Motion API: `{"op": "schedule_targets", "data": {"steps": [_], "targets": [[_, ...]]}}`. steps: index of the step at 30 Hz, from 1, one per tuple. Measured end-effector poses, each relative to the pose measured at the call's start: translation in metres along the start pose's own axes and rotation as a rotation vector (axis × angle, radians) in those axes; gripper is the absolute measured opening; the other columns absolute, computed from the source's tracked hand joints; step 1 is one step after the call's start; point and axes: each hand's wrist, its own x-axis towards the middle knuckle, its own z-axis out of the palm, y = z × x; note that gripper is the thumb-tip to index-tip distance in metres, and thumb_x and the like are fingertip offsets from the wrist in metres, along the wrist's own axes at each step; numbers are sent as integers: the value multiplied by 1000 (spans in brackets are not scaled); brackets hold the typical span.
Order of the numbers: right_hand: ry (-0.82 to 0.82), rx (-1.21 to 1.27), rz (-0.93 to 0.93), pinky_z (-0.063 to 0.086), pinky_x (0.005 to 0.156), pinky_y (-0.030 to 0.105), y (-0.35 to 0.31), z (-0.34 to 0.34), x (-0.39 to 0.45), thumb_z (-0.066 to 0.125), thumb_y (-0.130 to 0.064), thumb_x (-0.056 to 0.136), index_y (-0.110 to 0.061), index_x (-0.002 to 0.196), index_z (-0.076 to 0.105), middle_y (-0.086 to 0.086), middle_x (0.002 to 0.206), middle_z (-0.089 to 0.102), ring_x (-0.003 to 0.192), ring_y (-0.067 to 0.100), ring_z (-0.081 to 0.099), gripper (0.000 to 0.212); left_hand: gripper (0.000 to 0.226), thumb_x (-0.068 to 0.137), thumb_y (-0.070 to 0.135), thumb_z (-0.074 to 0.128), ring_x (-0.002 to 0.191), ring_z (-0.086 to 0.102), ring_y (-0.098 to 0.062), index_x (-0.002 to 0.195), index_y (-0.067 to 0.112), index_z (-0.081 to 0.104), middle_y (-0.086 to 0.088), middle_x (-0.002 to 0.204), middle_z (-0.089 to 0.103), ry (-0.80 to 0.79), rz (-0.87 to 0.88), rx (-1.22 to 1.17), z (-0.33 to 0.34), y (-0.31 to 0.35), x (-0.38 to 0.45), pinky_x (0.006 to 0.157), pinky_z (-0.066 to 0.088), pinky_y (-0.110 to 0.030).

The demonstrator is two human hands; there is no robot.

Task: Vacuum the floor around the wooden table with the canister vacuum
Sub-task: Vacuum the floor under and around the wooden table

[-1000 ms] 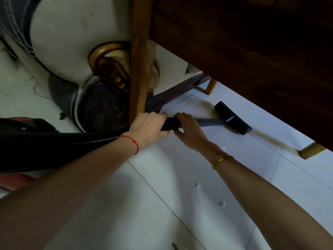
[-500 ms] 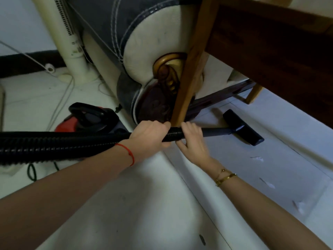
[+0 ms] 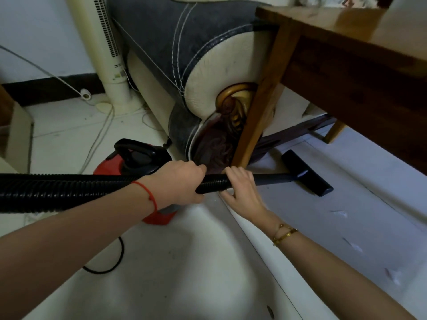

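Observation:
My left hand [image 3: 182, 181] grips the black ribbed vacuum hose [image 3: 69, 190], which runs in from the left edge. My right hand [image 3: 240, 188] holds the hose where it joins the dark wand [image 3: 272, 177]. The wand ends in a black floor nozzle [image 3: 305, 172] lying on the white tiles under the wooden table [image 3: 346, 72]. One table leg [image 3: 261, 107] stands just behind my hands. The red canister vacuum [image 3: 138, 160] with its black handle sits on the floor behind my left wrist.
A grey and cream sofa arm [image 3: 189, 65] with gold trim presses against the table leg. A white tower fan [image 3: 101, 54] stands at the back left with cords on the floor. Small paper scraps [image 3: 339, 213] lie on the tiles at right. A black power cord [image 3: 111, 262] loops below my left arm.
The view has pulled back and up, bringing the table top, the fan and the canister into sight. Both hands keep their hold on the hose; the nozzle stays under the table.

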Motion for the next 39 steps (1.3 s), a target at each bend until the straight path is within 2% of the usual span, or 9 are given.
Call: {"op": "schedule_targets", "data": {"steps": [4, 8, 12, 17, 23, 27, 33, 39], "targets": [[-13, 20, -9, 23, 72, 23, -5, -8, 0, 64, -27, 81, -21, 88, 49, -10, 82, 47, 81, 10, 43, 18, 34, 82, 44, 57, 84, 62, -23, 106, 20, 55, 3, 81, 45, 52, -13, 27, -3, 1, -13, 62, 40, -29], [-37, 99, 21, 27, 64, 18, -23, -15, 1, 66, -23, 77, -23, 82, 47, -11, 77, 46, 75, 9, 42, 20, 28, 86, 40, 55, 78, 61, -22, 102, 18, 51, 3, 77, 46, 136, 43, 45, 2, -1, -31, 59, 38, -29], [-99, 120, 35, 38, 63, 26, -50, -22, 0, 67, -16, 75, -24, 83, 45, -11, 77, 50, 73, 9, 47, 24, 28, 89, 41, 51, 80, 64, -24, 105, 18, 48, -2, 90, 61, 265, 104, 73, 9, -7, -52, 59, 36, -29], [-161, 137, 111, 42, 66, 27, -82, -30, -10, 71, -26, 75, -23, 86, 47, -6, 83, 56, 77, 11, 51, 26, 26, 88, 44, 51, 77, 65, -23, 97, 21, 42, -1, 91, 63, 321, 184, 29, 15, -17, -76, 57, 36, -30], [-201, 111, 154, 37, 61, 22, -123, -44, -21, 70, -18, 74, -16, 89, 50, -3, 81, 56, 72, 11, 51, 25, 26, 90, 45, 48, 70, 65, -18, 101, 22, 44, 3, 89, 64, 382, 272, 33, 19, -25, -99, 52, 38, -28], [-204, 93, 193, 37, 60, 22, -142, -55, -26, 70, -15, 73, -13, 87, 53, -4, 79, 56, 71, 12, 52, 22, 27, 90, 47, 46, 69, 64, -19, 101, 23, 45, 3, 86, 63, 398, 296, 43, 13, -28, -109, 49, 31, -28], [-205, 34, 251, 45, 61, 28, -138, -64, -31, 70, -15, 74, -15, 90, 55, -4, 77, 58, 69, 13, 54, 21, 28, 90, 48, 46, 68, 63, -17, 101, 23, 46, 4, 86, 63, 388, 348, 39, 6, -23, -100, 51, 36, -27], [-159, 55, 311, 42, 62, 27, -100, -65, -49, 70, -13, 74, -14, 89, 55, -5, 77, 58, 70, 12, 54, 21, 30, 91, 47, 47, 74, 64, -20, 104, 21, 47, 2, 90, 64, 378, 364, 12, 10, 9, -73, 56, 36, -28]]}}
